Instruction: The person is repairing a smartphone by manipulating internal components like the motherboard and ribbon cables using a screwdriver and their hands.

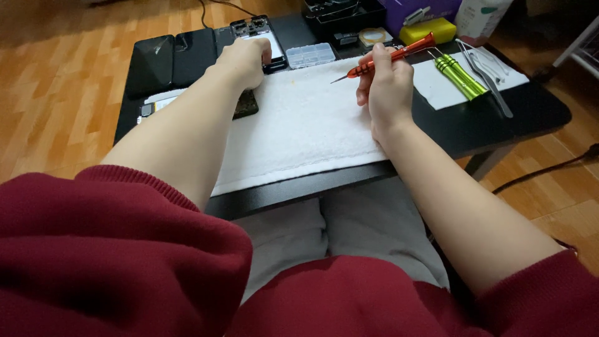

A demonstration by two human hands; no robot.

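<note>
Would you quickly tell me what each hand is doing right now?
Left hand: closed on the opened phone.
Right hand: closed, holding the orange screwdriver.

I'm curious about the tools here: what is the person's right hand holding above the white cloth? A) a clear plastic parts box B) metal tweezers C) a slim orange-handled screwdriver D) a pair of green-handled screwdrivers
C: the right hand grips the slim orange-handled screwdriver, its tip pointing left over the white cloth.

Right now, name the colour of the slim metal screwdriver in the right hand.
Orange-red screwdriver, head view.
</note>
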